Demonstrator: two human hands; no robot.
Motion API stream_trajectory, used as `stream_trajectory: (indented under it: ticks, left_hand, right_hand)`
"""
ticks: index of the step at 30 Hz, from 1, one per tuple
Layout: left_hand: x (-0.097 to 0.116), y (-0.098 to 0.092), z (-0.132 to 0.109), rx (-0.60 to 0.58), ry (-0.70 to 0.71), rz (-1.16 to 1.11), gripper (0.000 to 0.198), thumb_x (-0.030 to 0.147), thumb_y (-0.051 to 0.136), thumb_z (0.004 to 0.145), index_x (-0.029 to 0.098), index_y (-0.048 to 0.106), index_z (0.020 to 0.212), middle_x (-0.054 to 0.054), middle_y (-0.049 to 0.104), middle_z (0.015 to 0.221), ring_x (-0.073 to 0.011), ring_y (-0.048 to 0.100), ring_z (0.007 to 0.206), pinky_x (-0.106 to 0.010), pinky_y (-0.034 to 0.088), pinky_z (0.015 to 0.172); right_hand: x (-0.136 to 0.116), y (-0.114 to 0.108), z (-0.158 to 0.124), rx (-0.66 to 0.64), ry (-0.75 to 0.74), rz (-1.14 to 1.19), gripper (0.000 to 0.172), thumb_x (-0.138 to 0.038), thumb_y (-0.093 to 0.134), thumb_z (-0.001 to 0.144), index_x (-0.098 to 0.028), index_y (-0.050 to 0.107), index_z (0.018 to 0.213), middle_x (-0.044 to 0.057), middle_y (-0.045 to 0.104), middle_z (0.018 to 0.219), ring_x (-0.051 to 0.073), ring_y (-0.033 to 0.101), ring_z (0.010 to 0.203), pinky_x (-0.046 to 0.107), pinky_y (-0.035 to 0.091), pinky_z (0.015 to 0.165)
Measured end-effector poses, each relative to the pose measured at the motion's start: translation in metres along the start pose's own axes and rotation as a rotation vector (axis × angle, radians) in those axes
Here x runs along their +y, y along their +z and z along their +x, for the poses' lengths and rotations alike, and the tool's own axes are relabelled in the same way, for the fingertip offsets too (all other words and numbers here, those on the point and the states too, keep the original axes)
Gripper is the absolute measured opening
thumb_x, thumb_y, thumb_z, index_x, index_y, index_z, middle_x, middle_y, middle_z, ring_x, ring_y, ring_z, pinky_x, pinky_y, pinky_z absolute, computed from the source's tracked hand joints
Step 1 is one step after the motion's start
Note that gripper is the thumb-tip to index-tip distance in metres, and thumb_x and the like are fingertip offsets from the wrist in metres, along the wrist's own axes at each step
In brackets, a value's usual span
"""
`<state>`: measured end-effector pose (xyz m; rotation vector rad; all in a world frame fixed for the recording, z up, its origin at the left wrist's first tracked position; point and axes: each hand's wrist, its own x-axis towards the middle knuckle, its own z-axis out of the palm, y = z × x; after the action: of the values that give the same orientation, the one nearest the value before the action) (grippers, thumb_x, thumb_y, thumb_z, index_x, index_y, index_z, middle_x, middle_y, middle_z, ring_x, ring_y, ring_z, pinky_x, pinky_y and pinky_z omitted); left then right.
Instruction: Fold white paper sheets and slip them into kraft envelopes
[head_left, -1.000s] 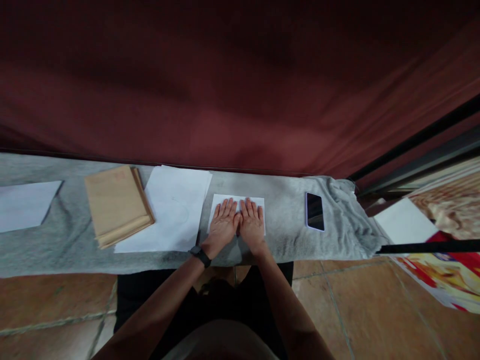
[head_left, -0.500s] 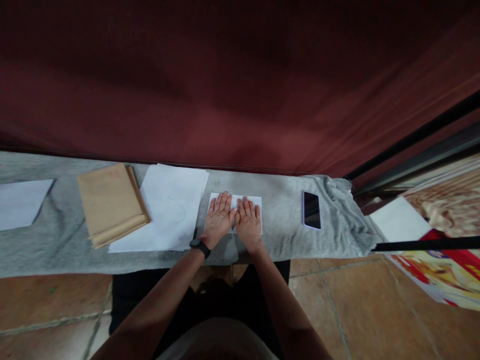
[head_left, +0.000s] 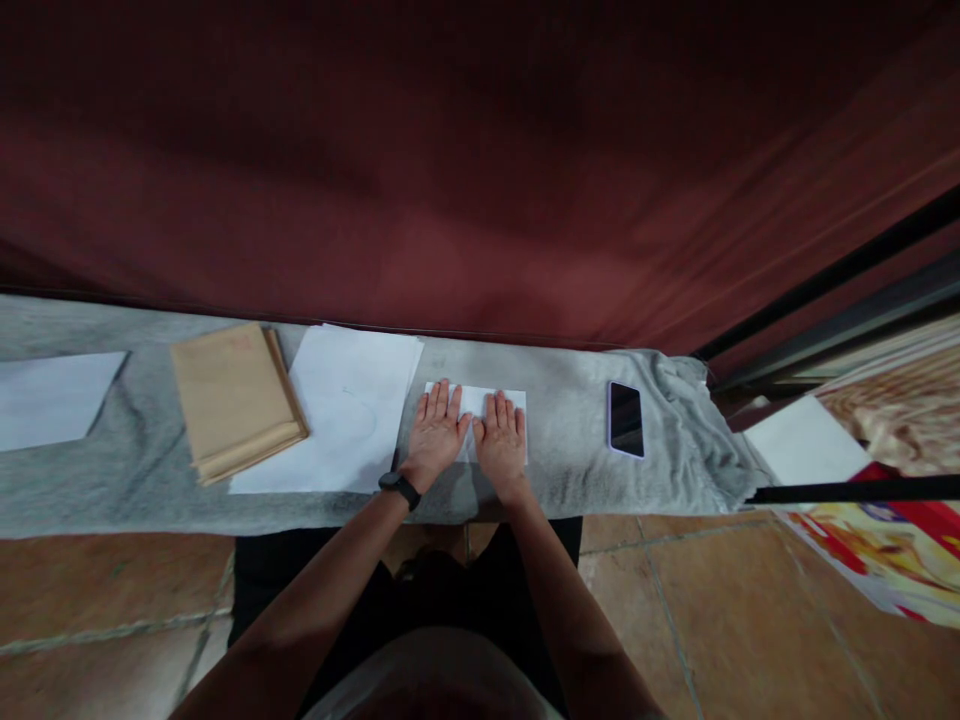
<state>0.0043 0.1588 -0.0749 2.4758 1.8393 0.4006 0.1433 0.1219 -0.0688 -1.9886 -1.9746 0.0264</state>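
A small white sheet of paper (head_left: 472, 400) lies on the grey cloth in front of me, partly covered by both hands. My left hand (head_left: 437, 430), with a black watch on its wrist, rests flat on the paper's left side, fingers stretched out. On the right side my right hand (head_left: 501, 438) lies flat too, its fingers pointing away from me. The two thumbs are close to each other near the paper's middle. Whether the paper is folded cannot be made out under the hands.
Left of my hands lie a stack of large white sheets (head_left: 345, 400), brown envelopes (head_left: 234, 395) overlapping it, and another white sheet (head_left: 52, 400). A phone (head_left: 625, 420) is to the right on the grey cloth (head_left: 562, 400). A dark red curtain (head_left: 450, 200) hangs behind; a black bar (head_left: 847, 491) juts in at right.
My hands have drawn slightly apart on the paper, showing more white between them. Both stay flat. The whole view has shifted slightly.
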Motion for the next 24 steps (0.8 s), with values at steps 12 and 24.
stream_trajectory:
  ticks: [12, 24]
  left_hand:
    - [-0.003, -0.007, -0.009, 0.024, -0.026, -0.048, 0.068, 0.041, 0.034, 0.105, 0.002, 0.032, 0.161, -0.023, 0.027, 0.169, -0.0332, 0.024, 0.159, -0.052, 0.025, 0.129]
    - [-0.006, -0.015, -0.041, 0.05, -0.036, -0.061, 0.067, 0.04, 0.03, 0.106, -0.001, 0.034, 0.159, -0.024, 0.031, 0.167, -0.034, 0.03, 0.157, -0.054, 0.026, 0.128]
  right_hand:
    - [0.014, -0.009, -0.011, 0.038, 0.035, -0.042, 0.059, -0.035, 0.035, 0.111, -0.003, 0.035, 0.16, 0.025, 0.039, 0.164, 0.031, 0.037, 0.154, 0.052, 0.029, 0.124]
    - [0.036, -0.014, -0.032, 0.091, 0.091, -0.04, 0.059, -0.035, 0.031, 0.11, -0.002, 0.038, 0.159, 0.024, 0.044, 0.161, 0.034, 0.04, 0.151, 0.055, 0.03, 0.122]
